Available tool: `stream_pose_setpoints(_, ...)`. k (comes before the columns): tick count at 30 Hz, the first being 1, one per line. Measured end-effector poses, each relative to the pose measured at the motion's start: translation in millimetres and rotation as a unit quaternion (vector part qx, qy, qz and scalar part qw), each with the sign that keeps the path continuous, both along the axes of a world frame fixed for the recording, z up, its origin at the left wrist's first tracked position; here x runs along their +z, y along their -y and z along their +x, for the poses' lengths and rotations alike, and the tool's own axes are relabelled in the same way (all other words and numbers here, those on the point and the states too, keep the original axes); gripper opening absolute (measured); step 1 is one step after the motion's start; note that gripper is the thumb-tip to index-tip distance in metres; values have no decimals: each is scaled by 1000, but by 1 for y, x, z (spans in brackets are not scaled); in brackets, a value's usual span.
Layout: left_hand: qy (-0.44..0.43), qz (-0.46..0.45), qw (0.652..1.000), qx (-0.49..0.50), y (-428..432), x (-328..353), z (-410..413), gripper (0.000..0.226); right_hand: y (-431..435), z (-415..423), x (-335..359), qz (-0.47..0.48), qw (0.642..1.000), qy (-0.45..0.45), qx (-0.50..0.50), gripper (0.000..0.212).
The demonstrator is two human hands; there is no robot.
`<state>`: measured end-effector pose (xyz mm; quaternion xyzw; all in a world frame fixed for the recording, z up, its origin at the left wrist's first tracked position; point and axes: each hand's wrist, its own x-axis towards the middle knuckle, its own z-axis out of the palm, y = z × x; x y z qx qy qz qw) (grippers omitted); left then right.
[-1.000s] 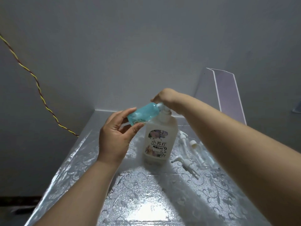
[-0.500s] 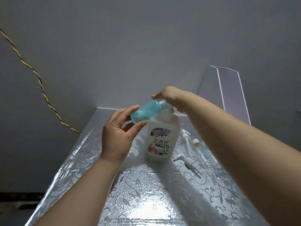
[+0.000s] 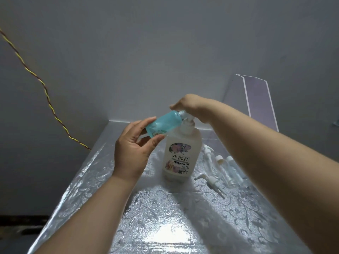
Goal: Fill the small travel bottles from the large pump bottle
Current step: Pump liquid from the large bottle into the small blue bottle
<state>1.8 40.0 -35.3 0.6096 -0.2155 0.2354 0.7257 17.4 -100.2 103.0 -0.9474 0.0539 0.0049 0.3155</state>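
Left hand [image 3: 134,149] — thumb and fingertips pinch the base end of a small blue travel bottle [image 3: 162,126], palm facing the camera. The bottle is held in the air, tilted, with its mouth raised to the right and meeting the nozzle of the large pump bottle [image 3: 180,153].

Right hand [image 3: 185,105] lies palm-down on the pump head, fingers stretched out to the left rather than curled; it grips nothing and rests its weight on the pump.

The pump bottle stands upright on the table [image 3: 165,217], translucent white body, floral label with printed characters facing the camera. It sits near the middle of the tabletop, just under the two hands.

To its right, partly behind the right forearm, lie several clear empty bottles [image 3: 225,167] — the count is not readable. A loose white pump head [image 3: 211,180] lies on its side in front of them.

The table cover is silver with an embossed vine pattern. A clear plastic panel [image 3: 256,99] stands at the far right corner. A twisted yellow-and-red wire [image 3: 45,92] runs down the grey wall at left.
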Motion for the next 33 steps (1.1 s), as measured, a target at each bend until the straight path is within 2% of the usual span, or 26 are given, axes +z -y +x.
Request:
stream_pose_setpoints(6, -8, 5, 1000, 0, 0, -1, 0, 42, 2, 6, -7, 13, 1000, -22, -2, 32)
stream_pose_setpoints(15, -2, -2, 1000, -8, 0, 3, -3, 43, 3, -1, 9, -43, 998, -2, 36, 46)
stream_pose_setpoints(19, 3, -2, 1000, -5, 0, 2, -2, 41, -1, -1, 4, -16, 1000, -6, 15, 36)
stream_pose_setpoints(25, -1, 4, 1000, -6, 1, -1, 1, 41, 1, -1, 0, -17, 999, -39, -1, 36)
stream_pose_setpoints(30, 2, 1, 1000, -15, -1, 0, -1, 41, 0, 0, 0, -9, 1000, -11, 15, 27)
stream_pose_setpoints(33, 3, 0, 1000, -13, 1, 1, -2, 42, 1, -4, 7, -37, 999, -5, 22, 35)
